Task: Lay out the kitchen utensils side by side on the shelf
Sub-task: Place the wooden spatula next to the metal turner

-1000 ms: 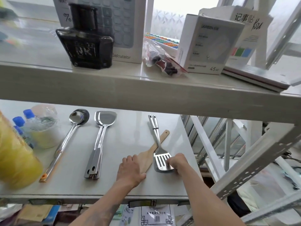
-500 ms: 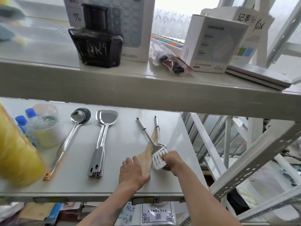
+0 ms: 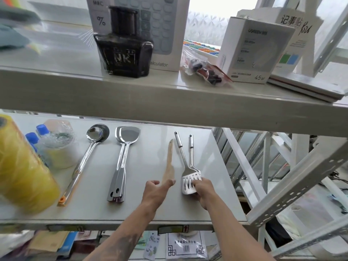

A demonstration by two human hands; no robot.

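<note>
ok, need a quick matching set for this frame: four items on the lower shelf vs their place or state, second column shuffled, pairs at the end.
Column A
1. ladle
2. solid turner
3. wooden spatula
4. slotted turners

Column B
a. head gripped by the right hand
b. leftmost utensil, orange tip at its near end
c. left hand at its near end
d. lying free, second from the left

Pairs: 1-b, 2-d, 3-c, 4-a
</note>
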